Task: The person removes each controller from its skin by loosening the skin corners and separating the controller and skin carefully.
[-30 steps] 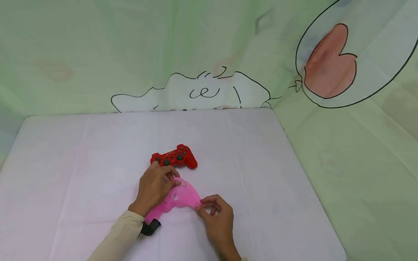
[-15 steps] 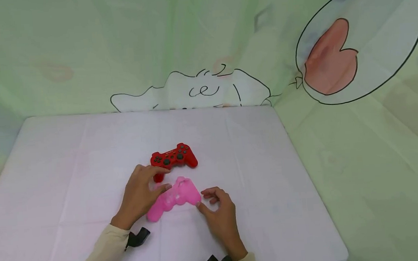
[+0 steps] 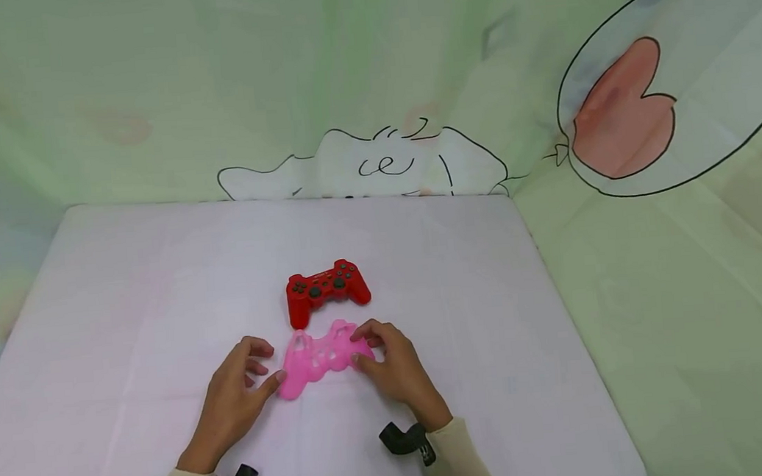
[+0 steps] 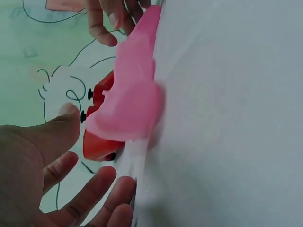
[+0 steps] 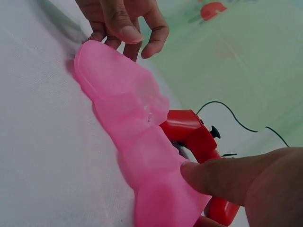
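A pink silicone controller cover [image 3: 316, 360] with cut-out holes lies on the white table, just in front of a red game controller [image 3: 326, 290]. My right hand [image 3: 399, 366] has its thumb and fingers about the cover's right end. In the right wrist view, the thumb of the right hand [image 5: 236, 182] lies on the pink cover [image 5: 142, 142], its other fingers mostly hidden. My left hand [image 3: 233, 396] is spread beside the cover's left end, thumb close to the edge; whether it touches cannot be told. In the left wrist view, the left hand [image 4: 42, 161] holds nothing.
The white table [image 3: 159, 298] reaches back to a pale green cloth backdrop [image 3: 211, 80] with drawings on it. Black camera mounts [image 3: 405, 439] sit at both wrists. The red controller is close behind the cover.
My left hand has drawn back toward the lower left, off the cover's top. My right hand has moved up over the cover's right end. The view has shifted slightly.
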`<state>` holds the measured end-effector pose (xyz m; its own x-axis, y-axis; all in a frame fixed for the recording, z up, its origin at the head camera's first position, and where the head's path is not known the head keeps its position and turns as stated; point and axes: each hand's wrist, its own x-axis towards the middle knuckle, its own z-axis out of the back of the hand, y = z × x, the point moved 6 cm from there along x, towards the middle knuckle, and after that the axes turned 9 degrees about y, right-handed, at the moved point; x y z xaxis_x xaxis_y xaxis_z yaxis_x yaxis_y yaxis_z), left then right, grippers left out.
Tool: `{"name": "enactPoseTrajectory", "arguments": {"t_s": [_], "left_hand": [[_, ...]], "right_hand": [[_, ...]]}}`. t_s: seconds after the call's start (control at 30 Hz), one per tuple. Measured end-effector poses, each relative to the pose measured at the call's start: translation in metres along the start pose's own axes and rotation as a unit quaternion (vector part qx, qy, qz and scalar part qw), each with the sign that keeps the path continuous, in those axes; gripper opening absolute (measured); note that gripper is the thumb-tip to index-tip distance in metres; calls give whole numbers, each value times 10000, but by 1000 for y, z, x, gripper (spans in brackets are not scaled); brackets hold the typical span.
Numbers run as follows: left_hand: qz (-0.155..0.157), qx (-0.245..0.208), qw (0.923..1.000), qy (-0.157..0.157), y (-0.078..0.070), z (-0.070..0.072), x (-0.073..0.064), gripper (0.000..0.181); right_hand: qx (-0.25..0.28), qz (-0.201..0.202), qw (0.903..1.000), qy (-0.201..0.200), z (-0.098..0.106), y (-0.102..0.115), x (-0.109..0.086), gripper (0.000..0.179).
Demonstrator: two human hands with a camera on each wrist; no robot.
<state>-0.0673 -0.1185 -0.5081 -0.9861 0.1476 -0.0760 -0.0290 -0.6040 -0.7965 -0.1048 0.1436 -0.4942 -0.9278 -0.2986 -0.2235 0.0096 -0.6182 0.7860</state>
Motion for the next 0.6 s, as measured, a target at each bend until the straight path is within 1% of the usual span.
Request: {"name": "enactPoseTrajectory", "arguments": {"t_s": [0.1,0.2,0.33,0.4,0.5,0.6], "left_hand": [[-99,-144,9998,47,-1,-7,0,41],[-271,-241,9993,114,-3,-10,0,37],[-461,-264,9981,308,-6,-12,1,34],[-459,-261,9976,439,-6,-11,2,32],[-383,-273,9968,639,-6,-11,4,32],[-289,-271,9964,745,-6,-12,5,32]], "right_hand": [[-27,-45,9999,125,-1,-1,4,16],[48,-158,9995,251,-2,-4,8,15],[57,-300,9987,416,-1,-7,10,15],[23,-343,9984,455,1,-7,10,14],[27,-514,9976,466,4,-10,7,13],[99,-660,9966,475,7,-12,5,12]]}}
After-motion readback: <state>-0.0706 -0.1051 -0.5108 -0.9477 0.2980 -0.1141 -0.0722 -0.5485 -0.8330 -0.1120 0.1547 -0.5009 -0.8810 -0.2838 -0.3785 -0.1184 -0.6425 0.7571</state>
